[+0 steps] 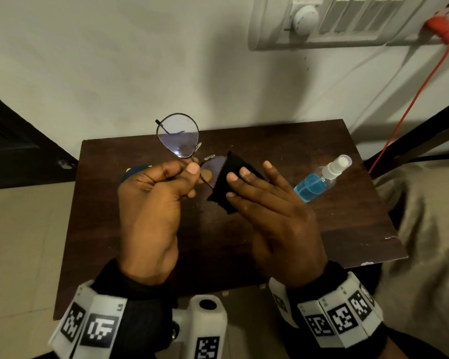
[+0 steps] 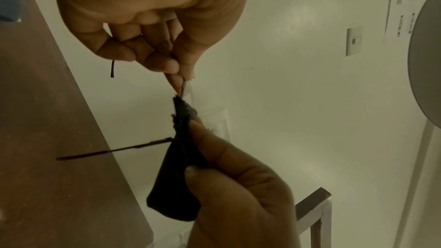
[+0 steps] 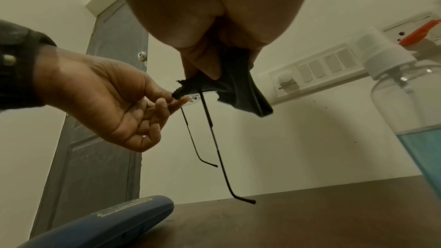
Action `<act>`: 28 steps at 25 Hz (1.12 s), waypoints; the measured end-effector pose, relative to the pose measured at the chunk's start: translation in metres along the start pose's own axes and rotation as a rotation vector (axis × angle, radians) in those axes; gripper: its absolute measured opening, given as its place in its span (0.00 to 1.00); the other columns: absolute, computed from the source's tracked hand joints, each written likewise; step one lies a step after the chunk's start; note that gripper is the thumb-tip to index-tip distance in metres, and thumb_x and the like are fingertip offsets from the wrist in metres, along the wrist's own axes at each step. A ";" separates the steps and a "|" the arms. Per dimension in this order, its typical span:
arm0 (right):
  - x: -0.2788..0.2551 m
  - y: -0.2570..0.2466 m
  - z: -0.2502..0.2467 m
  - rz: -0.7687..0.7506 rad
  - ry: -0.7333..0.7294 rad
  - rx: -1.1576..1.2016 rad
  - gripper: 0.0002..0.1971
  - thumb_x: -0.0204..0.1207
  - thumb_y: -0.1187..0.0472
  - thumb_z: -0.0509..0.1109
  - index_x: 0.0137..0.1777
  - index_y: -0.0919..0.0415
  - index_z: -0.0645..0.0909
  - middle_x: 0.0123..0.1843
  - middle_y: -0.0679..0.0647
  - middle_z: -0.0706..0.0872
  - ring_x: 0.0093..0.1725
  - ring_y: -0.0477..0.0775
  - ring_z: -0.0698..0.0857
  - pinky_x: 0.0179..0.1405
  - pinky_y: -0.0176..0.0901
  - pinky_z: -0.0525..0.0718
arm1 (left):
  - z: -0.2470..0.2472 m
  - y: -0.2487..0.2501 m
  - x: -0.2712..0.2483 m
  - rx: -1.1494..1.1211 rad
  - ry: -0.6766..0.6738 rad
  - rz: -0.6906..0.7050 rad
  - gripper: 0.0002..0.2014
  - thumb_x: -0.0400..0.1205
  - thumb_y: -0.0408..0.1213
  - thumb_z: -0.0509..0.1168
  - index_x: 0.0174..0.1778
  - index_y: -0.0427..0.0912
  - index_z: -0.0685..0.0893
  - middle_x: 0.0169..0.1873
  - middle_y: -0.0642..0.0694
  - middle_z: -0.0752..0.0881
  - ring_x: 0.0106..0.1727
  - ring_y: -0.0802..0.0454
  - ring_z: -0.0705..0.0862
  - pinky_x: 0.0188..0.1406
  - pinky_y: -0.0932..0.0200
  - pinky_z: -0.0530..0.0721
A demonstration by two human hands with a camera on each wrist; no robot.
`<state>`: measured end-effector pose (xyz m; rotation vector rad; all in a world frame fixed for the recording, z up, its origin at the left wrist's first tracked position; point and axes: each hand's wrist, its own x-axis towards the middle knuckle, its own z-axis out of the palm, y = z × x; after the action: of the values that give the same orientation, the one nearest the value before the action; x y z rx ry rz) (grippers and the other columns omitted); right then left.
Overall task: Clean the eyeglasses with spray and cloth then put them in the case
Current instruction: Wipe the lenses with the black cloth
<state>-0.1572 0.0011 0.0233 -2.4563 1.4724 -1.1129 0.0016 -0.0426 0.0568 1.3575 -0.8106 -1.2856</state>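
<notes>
Above the table (image 1: pixel 257 141), the left hand (image 1: pixel 151 203) pinched the eyeglasses (image 1: pixel 178 134) at the bridge; one lens rose beyond that grip, the other lay inside the cloth (image 1: pixel 226 182) in the right hand (image 1: pixel 275 211), the spray bottle (image 1: pixel 322 178) right of it, the case (image 3: pixel 100 222) below-left.

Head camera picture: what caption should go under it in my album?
Left hand pinches thin round wire-framed eyeglasses; right hand wipes with black cloth.

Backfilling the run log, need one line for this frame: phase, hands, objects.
phase: wiping lens | left hand: pinches eyeglasses | right hand: rubs cloth on lens | spray bottle, case: on table
</notes>
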 end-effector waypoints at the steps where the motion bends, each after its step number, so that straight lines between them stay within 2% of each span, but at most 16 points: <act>1: 0.000 0.001 0.001 0.036 0.026 -0.017 0.17 0.72 0.72 0.61 0.57 0.68 0.85 0.65 0.63 0.83 0.69 0.60 0.79 0.73 0.66 0.71 | 0.000 0.000 0.001 0.002 0.007 -0.002 0.09 0.75 0.27 0.71 0.32 0.44 0.91 0.29 0.50 0.89 0.33 0.56 0.81 0.35 0.64 0.78; 4: 0.002 -0.001 0.004 0.046 0.018 -0.036 0.21 0.70 0.75 0.60 0.63 0.69 0.81 0.70 0.64 0.79 0.73 0.62 0.75 0.75 0.63 0.67 | 0.002 -0.004 -0.002 0.008 -0.016 -0.029 0.08 0.75 0.27 0.71 0.35 0.44 0.92 0.31 0.50 0.89 0.33 0.57 0.80 0.34 0.64 0.78; 8: 0.002 -0.006 0.001 -0.062 -0.075 -0.003 0.18 0.74 0.71 0.64 0.63 0.67 0.82 0.70 0.63 0.79 0.74 0.61 0.73 0.77 0.61 0.65 | -0.001 -0.004 -0.001 -0.018 -0.003 -0.042 0.05 0.75 0.28 0.71 0.39 0.42 0.91 0.34 0.46 0.89 0.34 0.55 0.80 0.35 0.64 0.79; 10: 0.001 -0.002 0.000 -0.078 -0.080 0.004 0.16 0.73 0.70 0.66 0.61 0.66 0.83 0.68 0.62 0.81 0.73 0.61 0.75 0.76 0.61 0.66 | -0.004 0.000 0.002 -0.019 0.031 -0.039 0.07 0.74 0.28 0.71 0.35 0.44 0.90 0.32 0.49 0.89 0.32 0.57 0.80 0.34 0.65 0.80; 12: 0.000 0.003 0.002 -0.031 -0.048 -0.015 0.17 0.71 0.72 0.67 0.61 0.66 0.83 0.68 0.62 0.81 0.72 0.60 0.76 0.75 0.63 0.68 | -0.006 0.000 0.004 -0.007 0.047 -0.030 0.09 0.74 0.29 0.71 0.31 0.46 0.90 0.29 0.53 0.89 0.32 0.57 0.81 0.33 0.66 0.80; 15: 0.000 0.002 0.005 0.031 -0.003 -0.043 0.20 0.72 0.74 0.64 0.64 0.67 0.80 0.70 0.63 0.78 0.73 0.60 0.75 0.75 0.63 0.67 | -0.002 -0.001 0.001 0.006 0.036 -0.013 0.12 0.74 0.28 0.72 0.29 0.48 0.92 0.30 0.51 0.88 0.34 0.55 0.81 0.34 0.65 0.80; 18: 0.000 -0.005 0.006 -0.040 -0.044 -0.022 0.17 0.74 0.71 0.64 0.63 0.67 0.82 0.70 0.63 0.79 0.74 0.62 0.74 0.77 0.61 0.66 | -0.001 -0.001 0.000 -0.016 0.040 -0.031 0.12 0.74 0.27 0.71 0.29 0.47 0.91 0.30 0.48 0.87 0.33 0.54 0.79 0.33 0.65 0.80; 21: 0.000 0.001 0.002 -0.063 -0.076 -0.009 0.16 0.73 0.71 0.66 0.60 0.66 0.84 0.67 0.62 0.82 0.72 0.61 0.76 0.76 0.61 0.67 | -0.006 0.000 0.004 -0.004 0.062 -0.030 0.12 0.75 0.28 0.71 0.29 0.48 0.91 0.29 0.53 0.88 0.31 0.57 0.80 0.34 0.66 0.81; 24: -0.001 0.008 0.001 0.129 0.019 0.015 0.19 0.73 0.72 0.61 0.62 0.66 0.82 0.66 0.60 0.83 0.68 0.57 0.80 0.73 0.62 0.72 | -0.005 0.002 0.001 0.146 0.031 0.078 0.13 0.74 0.29 0.72 0.29 0.51 0.91 0.26 0.54 0.88 0.32 0.57 0.83 0.38 0.65 0.83; 26: 0.001 0.009 -0.002 0.339 0.166 0.116 0.19 0.74 0.75 0.63 0.65 0.65 0.80 0.62 0.56 0.85 0.62 0.50 0.84 0.65 0.50 0.81 | -0.001 0.004 -0.005 0.257 -0.034 0.148 0.13 0.74 0.30 0.73 0.30 0.54 0.90 0.28 0.58 0.90 0.34 0.62 0.88 0.42 0.68 0.85; 28: 0.004 0.009 -0.005 0.468 0.291 0.200 0.19 0.76 0.74 0.64 0.66 0.64 0.79 0.54 0.52 0.87 0.51 0.43 0.86 0.51 0.36 0.85 | 0.003 0.005 -0.009 0.315 -0.088 0.166 0.12 0.74 0.30 0.74 0.32 0.55 0.90 0.31 0.61 0.91 0.37 0.66 0.89 0.43 0.71 0.84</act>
<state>-0.1661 -0.0053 0.0257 -1.7445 1.7818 -1.4563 -0.0020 -0.0359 0.0640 1.4512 -1.2005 -1.1257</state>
